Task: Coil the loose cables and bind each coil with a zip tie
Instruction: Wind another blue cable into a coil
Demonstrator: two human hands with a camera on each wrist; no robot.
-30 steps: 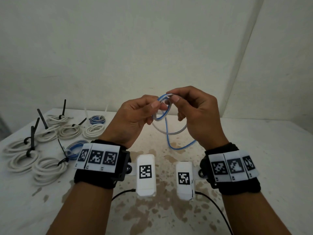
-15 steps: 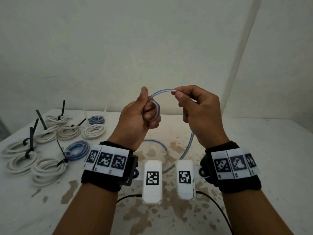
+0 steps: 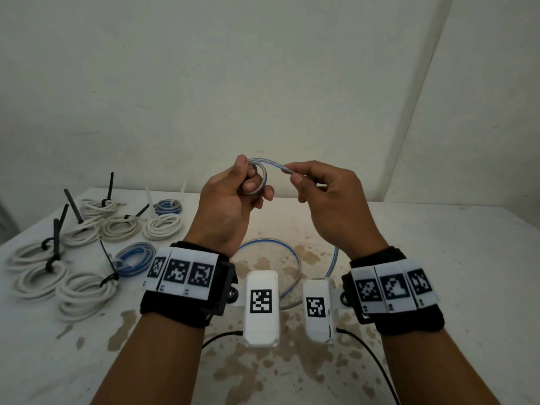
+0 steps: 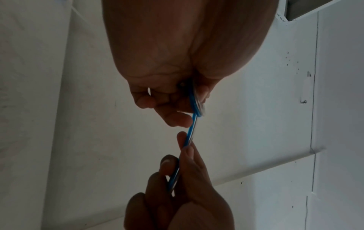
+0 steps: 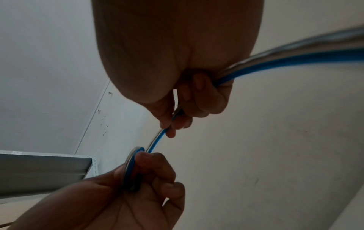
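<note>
A blue-and-clear cable [image 3: 264, 178] is held up in front of me above the table. My left hand [image 3: 248, 182] grips a small coil of it between thumb and curled fingers; the coil [image 4: 197, 101] shows edge-on in the left wrist view. My right hand [image 3: 295, 175] pinches the cable just right of the coil, and the strand [image 5: 155, 141] runs between both hands. The loose rest of the cable [image 3: 289, 258] hangs down behind the right wrist and loops on the table.
On the stained white table [image 3: 438, 258], at the left, lie several white coils [image 3: 84, 290] bound with black zip ties [image 3: 57, 232], plus blue coils [image 3: 133, 258] [image 3: 168, 206]. Walls close the back and right.
The hands parted and came nearer again. The left hand turned thumb-up with the small coil while the right hand fed a further arc of cable toward it; the slack now loops on the table.
</note>
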